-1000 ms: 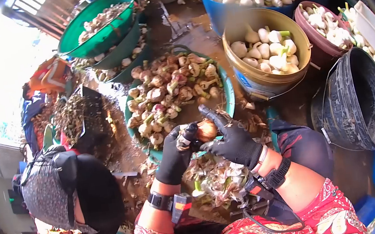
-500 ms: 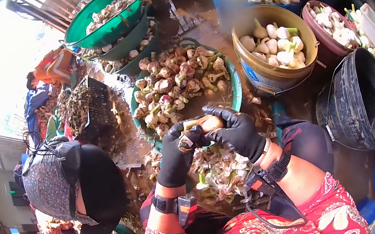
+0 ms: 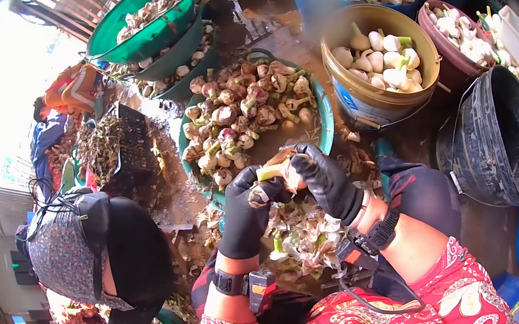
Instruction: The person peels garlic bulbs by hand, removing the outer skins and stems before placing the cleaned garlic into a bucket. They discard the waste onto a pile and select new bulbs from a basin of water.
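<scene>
One garlic bulb (image 3: 292,176), frame centre | left hand (image 3: 244,204), right hand (image 3: 330,185): grips pinching opposite sides, probably for steadiness | green basin (image 3: 325,118) just above, presumably for reach

Hands and bulb: the garlic bulb (image 3: 291,175) is partly covered by the gloved fingers of the left hand (image 3: 244,207) and right hand (image 3: 330,187), its underside hidden; a pale patch (image 3: 257,196) at the left glove cannot be identified. Far left: the upper green basin (image 3: 129,50) masks much of the lower basins (image 3: 177,59), and details of the orange clothing (image 3: 72,88) are too small to resolve. Far right: a hazy blur veils part of the blue tub (image 3: 313,8), whose contents the far edge truncates. Near left: a patterned cap (image 3: 60,251) conceals much of its wearer.
</scene>
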Demonstrator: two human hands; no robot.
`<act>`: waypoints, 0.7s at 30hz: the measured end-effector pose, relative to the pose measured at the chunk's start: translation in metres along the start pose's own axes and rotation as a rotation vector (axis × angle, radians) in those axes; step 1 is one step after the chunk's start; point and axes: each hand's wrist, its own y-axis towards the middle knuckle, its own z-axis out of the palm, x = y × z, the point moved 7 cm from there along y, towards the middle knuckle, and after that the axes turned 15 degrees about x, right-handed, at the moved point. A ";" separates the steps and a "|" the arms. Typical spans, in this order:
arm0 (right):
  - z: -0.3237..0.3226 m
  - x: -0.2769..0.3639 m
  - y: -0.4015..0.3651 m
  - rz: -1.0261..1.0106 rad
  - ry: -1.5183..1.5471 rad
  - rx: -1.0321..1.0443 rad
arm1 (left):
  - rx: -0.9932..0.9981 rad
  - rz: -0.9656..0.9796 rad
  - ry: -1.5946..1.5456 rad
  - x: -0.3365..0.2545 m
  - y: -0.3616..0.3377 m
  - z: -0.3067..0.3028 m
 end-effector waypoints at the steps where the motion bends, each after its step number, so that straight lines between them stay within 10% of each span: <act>1: -0.002 -0.011 0.001 0.127 0.216 -0.035 | 0.002 -0.003 -0.002 0.001 0.000 -0.001; 8: 0.037 -0.001 -0.040 0.850 0.212 0.314 | 0.075 0.301 1.041 -0.023 0.001 0.009; 12: 0.029 -0.006 -0.027 0.598 0.360 0.157 | 0.048 0.144 0.365 0.005 -0.001 -0.001; 15: 0.007 -0.007 -0.014 0.317 0.696 0.495 | 0.084 -0.071 -0.133 0.034 -0.004 -0.022; 19: 0.013 -0.002 -0.017 0.389 0.582 0.271 | 0.051 0.108 0.189 -0.001 -0.008 0.019; 21: 0.007 0.017 -0.017 0.299 0.004 0.166 | -0.002 0.034 0.274 0.009 -0.004 0.002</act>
